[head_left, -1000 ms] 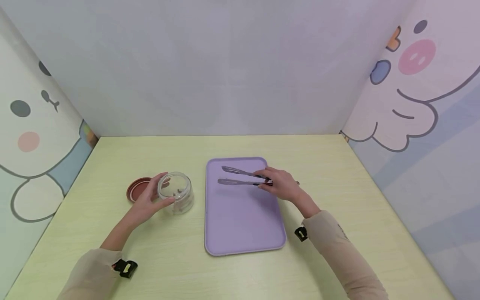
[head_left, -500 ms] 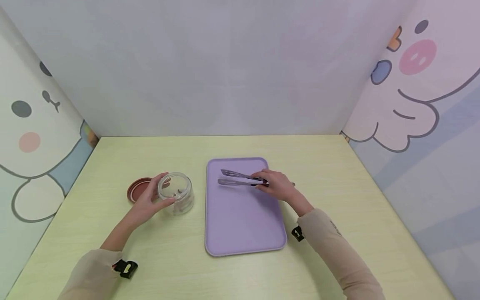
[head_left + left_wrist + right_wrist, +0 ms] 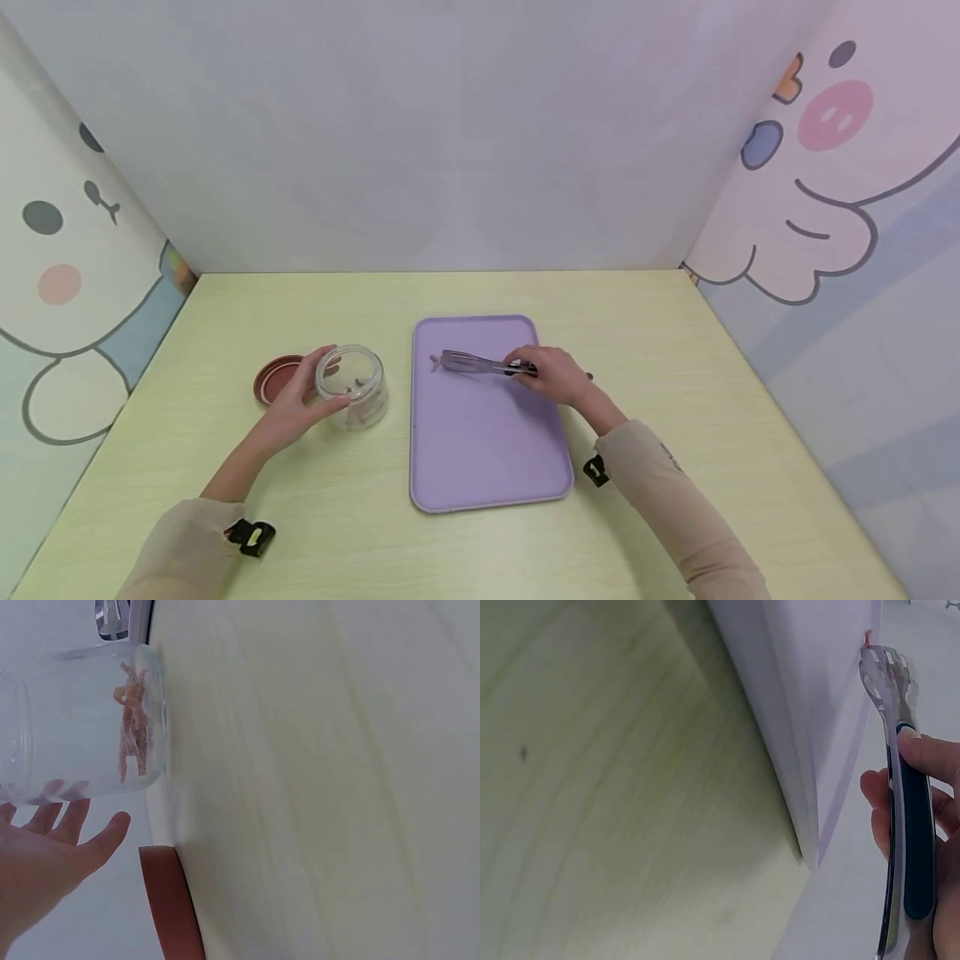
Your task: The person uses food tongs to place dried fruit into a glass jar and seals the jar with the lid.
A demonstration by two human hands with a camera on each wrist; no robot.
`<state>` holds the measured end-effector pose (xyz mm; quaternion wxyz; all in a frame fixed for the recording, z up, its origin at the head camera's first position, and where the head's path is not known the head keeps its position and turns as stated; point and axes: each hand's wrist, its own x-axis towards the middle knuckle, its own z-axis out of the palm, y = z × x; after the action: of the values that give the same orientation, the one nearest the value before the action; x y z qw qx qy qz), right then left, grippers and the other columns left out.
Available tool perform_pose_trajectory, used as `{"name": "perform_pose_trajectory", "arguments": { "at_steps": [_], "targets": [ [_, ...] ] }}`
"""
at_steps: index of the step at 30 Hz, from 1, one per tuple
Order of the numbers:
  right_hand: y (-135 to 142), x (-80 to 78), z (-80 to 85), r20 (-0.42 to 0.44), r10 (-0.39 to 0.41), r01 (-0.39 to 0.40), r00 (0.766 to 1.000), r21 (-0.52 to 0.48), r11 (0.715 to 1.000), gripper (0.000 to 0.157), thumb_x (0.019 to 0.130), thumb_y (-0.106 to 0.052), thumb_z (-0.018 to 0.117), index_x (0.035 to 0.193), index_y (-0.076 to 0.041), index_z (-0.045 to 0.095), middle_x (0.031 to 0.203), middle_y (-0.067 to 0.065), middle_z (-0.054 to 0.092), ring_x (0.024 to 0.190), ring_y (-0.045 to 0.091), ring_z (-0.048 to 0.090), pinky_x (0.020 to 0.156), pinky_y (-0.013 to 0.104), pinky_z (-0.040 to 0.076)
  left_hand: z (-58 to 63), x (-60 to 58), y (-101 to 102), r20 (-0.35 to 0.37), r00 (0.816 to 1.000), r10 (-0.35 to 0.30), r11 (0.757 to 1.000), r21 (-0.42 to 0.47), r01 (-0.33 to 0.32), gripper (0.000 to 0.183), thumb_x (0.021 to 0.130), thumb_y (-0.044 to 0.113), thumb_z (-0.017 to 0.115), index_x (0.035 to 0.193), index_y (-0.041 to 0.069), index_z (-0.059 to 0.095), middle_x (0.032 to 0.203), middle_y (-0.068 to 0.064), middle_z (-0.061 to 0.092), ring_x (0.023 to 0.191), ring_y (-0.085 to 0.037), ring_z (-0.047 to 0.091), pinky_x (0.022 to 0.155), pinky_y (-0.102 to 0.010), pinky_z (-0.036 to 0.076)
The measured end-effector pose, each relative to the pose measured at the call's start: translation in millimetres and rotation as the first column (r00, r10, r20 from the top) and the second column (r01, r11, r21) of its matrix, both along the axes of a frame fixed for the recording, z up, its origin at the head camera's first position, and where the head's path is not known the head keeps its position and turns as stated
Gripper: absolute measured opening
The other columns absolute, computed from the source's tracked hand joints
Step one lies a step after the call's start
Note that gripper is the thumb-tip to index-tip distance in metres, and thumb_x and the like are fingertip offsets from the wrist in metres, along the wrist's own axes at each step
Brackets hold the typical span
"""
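Observation:
My right hand [image 3: 552, 375] grips metal food tongs [image 3: 480, 363] over the far part of a purple tray [image 3: 487, 450]. Their arms are squeezed together. At the slotted tips a small pinkish piece [image 3: 434, 362] shows on the tray; whether the tongs pinch it I cannot tell. In the right wrist view, thumb and fingers press the dark handle pad [image 3: 916, 825]. To the left, my left hand [image 3: 288, 412] holds an uncovered glass jar [image 3: 367, 408] with thumb and fingers about its side. Reddish-brown shredded pieces [image 3: 133, 724] lie at the jar's bottom.
A reddish-brown round lid [image 3: 272, 382] lies on the light wooden table [image 3: 360, 533], partly behind my left hand. A grey wall [image 3: 450, 150] rises at the table's far edge, and cartoon-printed walls stand on both sides.
The tongs' arms have come together and their tips have shifted slightly. My right hand has moved a little to the left and nearer. The small piece now shows; my left hand stays put.

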<state>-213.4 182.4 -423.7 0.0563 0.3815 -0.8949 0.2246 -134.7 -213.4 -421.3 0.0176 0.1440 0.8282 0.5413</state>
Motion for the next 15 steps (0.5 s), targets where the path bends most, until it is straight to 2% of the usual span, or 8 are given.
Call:
{"name": "perform_pose_trajectory", "arguments": {
  "at_steps": [7, 10, 15],
  "targets": [
    [-2.6, 1.2, -1.3, -0.002, -0.045, 0.045, 0.999, -0.048, 0.998, 0.024, 0.075, -0.011, 0.069, 0.098, -0.013, 0.063, 0.08, -0.001, 0.06, 0.065, 0.011, 0.053, 0.055, 0.029, 0.043, 0.7, 0.2, 0.3, 0.001, 1.0, 0.001, 1.0, -0.005, -0.001, 0.074, 0.081, 0.014, 0.065, 0.139, 0.01, 0.017, 0.133, -0.02, 0.032, 0.122, -0.032, 0.029, 0.095, -0.048, 0.026],
    [-9.2, 3.2, -0.4, 0.025, -0.067, 0.068, 0.997, -0.077, 0.995, 0.024, 0.074, -0.011, 0.07, 0.097, -0.013, 0.063, 0.078, -0.001, 0.061, 0.066, 0.011, 0.054, 0.057, 0.029, 0.043, 0.9, 0.3, 0.3, 0.0, 1.0, 0.001, 1.0, 0.0, -0.001, 0.074, 0.081, 0.013, 0.064, 0.139, 0.01, 0.017, 0.132, -0.02, 0.032, 0.122, -0.032, 0.029, 0.095, -0.049, 0.026],
    [-23.7, 7.9, 1.9, 0.074, -0.094, 0.098, 0.993, -0.051, 0.994, 0.022, 0.076, -0.014, 0.069, 0.098, -0.012, 0.064, 0.077, -0.001, 0.061, 0.065, 0.01, 0.054, 0.056, 0.026, 0.044, 0.7, 0.2, 0.3, 0.002, 1.0, 0.0, 1.0, 0.003, 0.0, 0.074, 0.081, 0.013, 0.064, 0.139, 0.01, 0.017, 0.132, -0.02, 0.032, 0.122, -0.032, 0.029, 0.096, -0.05, 0.026]
  ]
}}
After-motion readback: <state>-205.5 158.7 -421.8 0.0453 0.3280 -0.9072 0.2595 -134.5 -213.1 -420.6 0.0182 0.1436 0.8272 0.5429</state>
